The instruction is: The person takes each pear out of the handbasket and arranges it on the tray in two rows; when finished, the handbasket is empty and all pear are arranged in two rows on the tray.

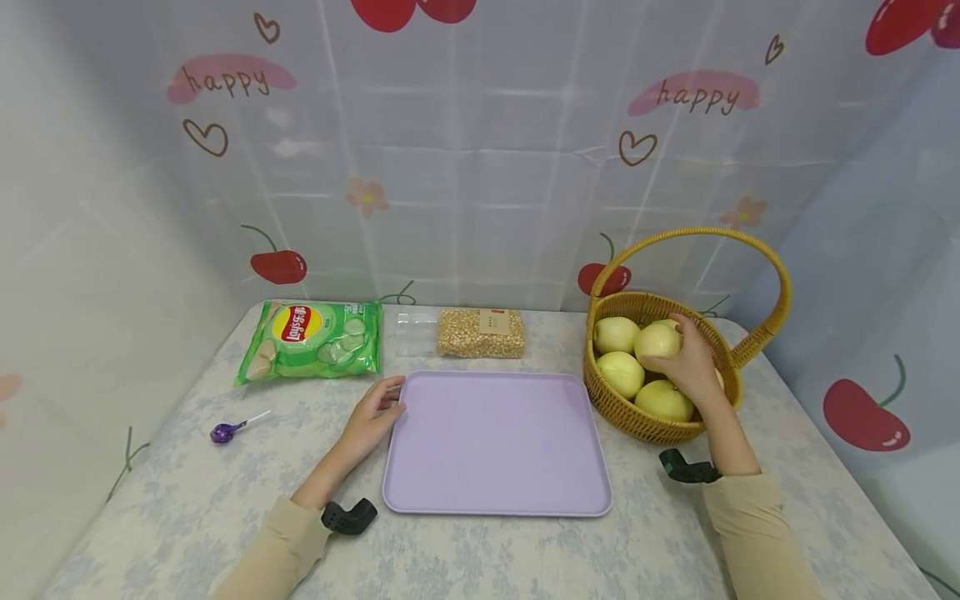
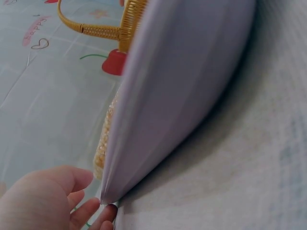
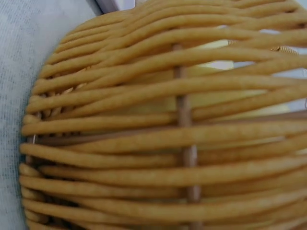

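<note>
The right hand [image 1: 692,362] of the person reaches into a woven basket [image 1: 651,431] and holds a pale yellow-green fruit [image 1: 656,342] between the thumb and the fingers. This fruit is inside the basket, among several other fruits [image 1: 664,401] of the same kind. The basket stands at the right of the tabletop [image 1: 480,558], with its handle raised. The left hand [image 1: 372,417] has its fingers loosely extended and touches the far left corner of a light purple tray [image 1: 497,442], which lies flat. Behind the tray there is a clear pack of yellow grains [image 1: 480,333], and to the left of this pack lies a green chips bag [image 1: 322,342]. A lollipop [image 1: 225,432] in purple wrapping lies nearer to the person than the bag. The right wrist view shows mainly the weave of the basket.
</note>
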A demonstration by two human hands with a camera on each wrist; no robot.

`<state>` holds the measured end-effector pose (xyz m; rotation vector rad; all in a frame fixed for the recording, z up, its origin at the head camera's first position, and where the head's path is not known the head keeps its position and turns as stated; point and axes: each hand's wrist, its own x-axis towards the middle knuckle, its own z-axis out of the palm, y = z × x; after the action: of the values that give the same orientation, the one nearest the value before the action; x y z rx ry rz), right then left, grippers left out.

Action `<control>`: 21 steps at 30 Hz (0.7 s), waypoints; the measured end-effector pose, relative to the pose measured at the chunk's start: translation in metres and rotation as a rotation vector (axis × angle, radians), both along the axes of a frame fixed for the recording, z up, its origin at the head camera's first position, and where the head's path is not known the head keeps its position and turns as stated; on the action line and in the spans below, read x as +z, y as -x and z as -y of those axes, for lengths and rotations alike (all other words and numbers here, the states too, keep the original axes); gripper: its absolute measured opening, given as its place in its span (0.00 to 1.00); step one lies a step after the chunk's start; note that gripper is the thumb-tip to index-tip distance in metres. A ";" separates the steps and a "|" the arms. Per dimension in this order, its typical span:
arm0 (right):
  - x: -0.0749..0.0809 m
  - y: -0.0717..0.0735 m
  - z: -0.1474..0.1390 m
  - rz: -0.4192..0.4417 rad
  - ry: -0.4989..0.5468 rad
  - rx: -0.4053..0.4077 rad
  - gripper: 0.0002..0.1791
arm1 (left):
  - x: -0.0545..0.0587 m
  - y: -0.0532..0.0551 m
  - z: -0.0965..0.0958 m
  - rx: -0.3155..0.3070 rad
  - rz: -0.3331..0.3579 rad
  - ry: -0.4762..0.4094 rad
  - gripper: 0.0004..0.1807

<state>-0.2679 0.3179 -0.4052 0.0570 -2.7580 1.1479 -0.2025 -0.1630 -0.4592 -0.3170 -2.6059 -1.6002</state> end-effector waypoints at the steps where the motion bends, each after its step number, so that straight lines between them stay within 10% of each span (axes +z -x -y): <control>1: 0.000 0.000 0.000 0.006 -0.005 -0.005 0.52 | -0.001 0.000 0.000 0.001 -0.006 -0.003 0.24; 10: 0.001 -0.003 0.002 -0.014 0.027 -0.083 0.54 | -0.035 0.017 0.009 0.022 -0.043 0.018 0.24; 21: 0.006 -0.005 0.006 -0.130 0.181 -0.167 0.49 | -0.034 0.017 0.011 0.018 -0.018 -0.020 0.23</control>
<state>-0.2631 0.3123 -0.3994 -0.1130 -2.4835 1.2925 -0.2190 -0.1736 -0.4935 -0.3048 -2.5701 -1.6091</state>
